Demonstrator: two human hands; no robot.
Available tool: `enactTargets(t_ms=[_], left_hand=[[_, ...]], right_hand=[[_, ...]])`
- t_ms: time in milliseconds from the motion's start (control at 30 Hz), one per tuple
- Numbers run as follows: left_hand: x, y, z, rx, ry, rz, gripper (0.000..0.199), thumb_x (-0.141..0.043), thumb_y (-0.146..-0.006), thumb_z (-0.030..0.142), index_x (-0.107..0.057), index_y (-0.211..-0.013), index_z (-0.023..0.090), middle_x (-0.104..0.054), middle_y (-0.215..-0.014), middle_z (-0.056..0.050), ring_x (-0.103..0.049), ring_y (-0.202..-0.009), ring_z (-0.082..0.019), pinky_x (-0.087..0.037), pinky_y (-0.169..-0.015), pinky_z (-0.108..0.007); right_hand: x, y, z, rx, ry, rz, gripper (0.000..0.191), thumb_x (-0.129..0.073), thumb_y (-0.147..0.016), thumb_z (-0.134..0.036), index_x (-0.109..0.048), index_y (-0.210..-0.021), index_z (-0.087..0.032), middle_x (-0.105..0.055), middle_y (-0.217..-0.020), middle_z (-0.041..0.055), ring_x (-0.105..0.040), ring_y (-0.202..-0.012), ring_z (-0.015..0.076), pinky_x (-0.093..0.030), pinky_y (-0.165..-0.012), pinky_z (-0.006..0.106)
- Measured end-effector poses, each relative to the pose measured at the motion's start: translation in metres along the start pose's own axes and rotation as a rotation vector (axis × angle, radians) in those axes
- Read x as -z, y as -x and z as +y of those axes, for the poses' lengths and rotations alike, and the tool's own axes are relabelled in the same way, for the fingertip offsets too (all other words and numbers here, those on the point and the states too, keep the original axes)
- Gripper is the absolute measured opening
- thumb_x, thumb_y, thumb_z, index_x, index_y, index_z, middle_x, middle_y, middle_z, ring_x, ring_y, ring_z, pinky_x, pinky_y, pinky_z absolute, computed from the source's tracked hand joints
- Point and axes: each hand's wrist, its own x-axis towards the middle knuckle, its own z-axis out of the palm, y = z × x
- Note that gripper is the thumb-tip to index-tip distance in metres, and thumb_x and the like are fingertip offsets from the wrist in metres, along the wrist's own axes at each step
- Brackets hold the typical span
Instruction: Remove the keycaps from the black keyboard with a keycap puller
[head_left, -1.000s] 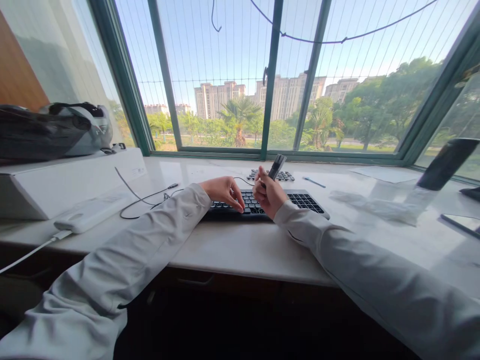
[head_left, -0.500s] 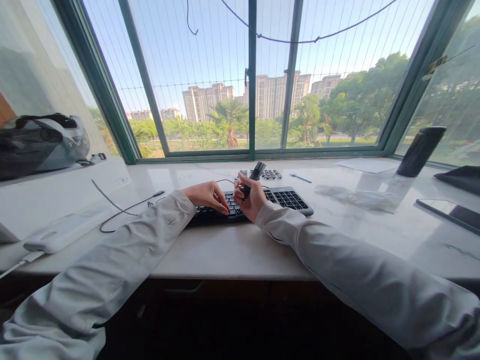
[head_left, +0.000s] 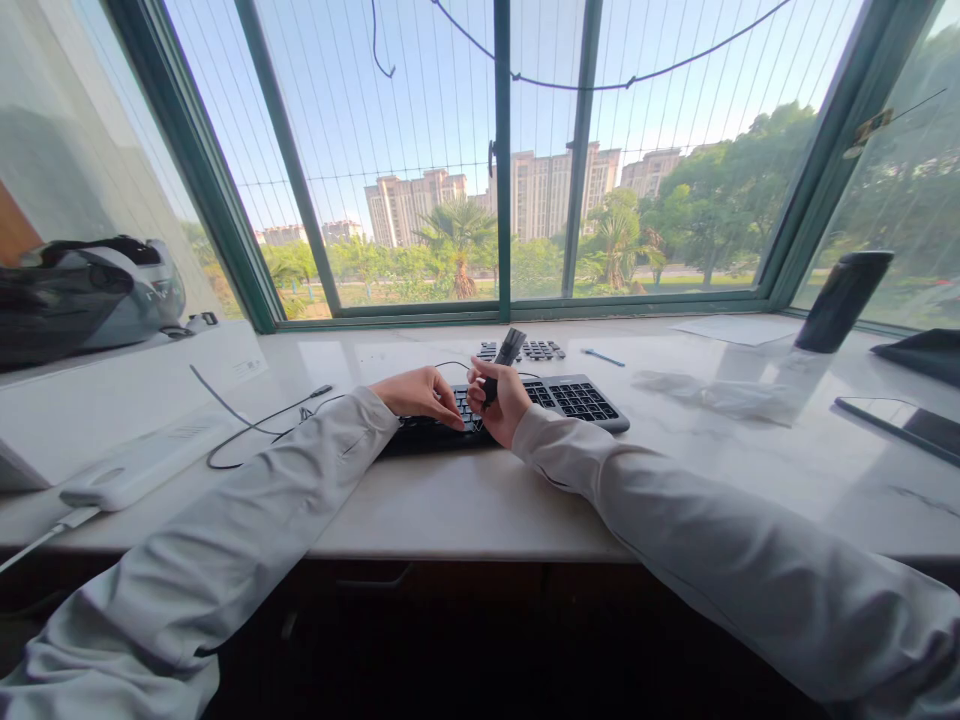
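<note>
A black keyboard (head_left: 577,400) lies on the white marble-like surface, its right part with dark framed key spaces showing. My right hand (head_left: 504,400) is closed around a black brush-like tool (head_left: 510,347), whose wide end points up and away. Over the middle of the keyboard, my left hand (head_left: 424,395) has its fingers pinched together, pointing down at the keys; anything between the fingertips is too small to make out. Behind the keyboard lie rows of loose dark keycaps (head_left: 544,350), partly hidden by the tool and my right hand.
A blue thin tool (head_left: 603,357), a clear plastic bag (head_left: 712,393), a phone (head_left: 900,425) and a black cylinder (head_left: 844,302) are on the right. On the left are a white power strip (head_left: 142,465), cables, and a helmet (head_left: 90,295) on a white box (head_left: 135,400).
The black tool in my right hand has tipped slightly to the left. My left hand has shifted a little to the right, and the view has moved slightly.
</note>
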Motion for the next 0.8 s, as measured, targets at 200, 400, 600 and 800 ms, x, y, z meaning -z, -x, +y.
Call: enactTargets(t_ms=[200, 400, 600, 800], left_hand=[[-0.001, 0.002, 0.004, 0.0, 0.023, 0.009, 0.033, -0.078, -0.055, 0.043, -0.077, -0.075, 0.017, -0.072, -0.07, -0.005, -0.062, -0.068, -0.015, -0.043, -0.06, -0.022], [-0.002, 0.002, 0.003, -0.039, 0.033, -0.032, 0.032, -0.078, -0.057, 0.042, -0.076, -0.077, 0.017, -0.071, -0.07, -0.004, -0.062, -0.066, -0.015, -0.043, -0.059, -0.023], [-0.003, 0.0, 0.0, -0.082, 0.05, -0.007, 0.033, -0.079, -0.054, 0.042, -0.076, -0.072, 0.015, -0.068, -0.065, -0.003, -0.056, -0.059, -0.013, -0.039, -0.054, -0.023], [-0.005, -0.005, -0.008, -0.186, 0.019, 0.06, 0.037, -0.08, -0.051, 0.042, -0.074, -0.071, 0.013, -0.058, -0.054, 0.001, -0.047, -0.052, -0.009, -0.032, -0.05, -0.022]], right_hand=[[-0.007, 0.005, -0.003, -0.059, -0.019, 0.067, 0.023, -0.055, -0.077, -0.028, -0.04, -0.061, -0.018, -0.032, -0.044, -0.0064, -0.029, -0.041, 0.0069, -0.023, -0.04, 0.019], [-0.005, 0.0, 0.001, -0.093, -0.002, 0.025, 0.027, -0.057, -0.076, -0.033, -0.039, -0.061, -0.019, -0.032, -0.043, -0.0069, -0.029, -0.04, 0.0072, -0.024, -0.04, 0.019], [-0.002, -0.004, 0.01, 0.021, 0.063, -0.134, 0.036, -0.067, -0.068, -0.04, -0.039, -0.06, -0.018, -0.026, -0.044, -0.0095, -0.021, -0.039, 0.0043, -0.018, -0.038, 0.018], [-0.004, -0.001, 0.019, 0.18, 0.262, -0.154, 0.047, -0.065, -0.07, -0.05, -0.034, -0.054, -0.019, -0.026, -0.043, -0.0082, -0.02, -0.037, 0.004, -0.016, -0.035, 0.02]])
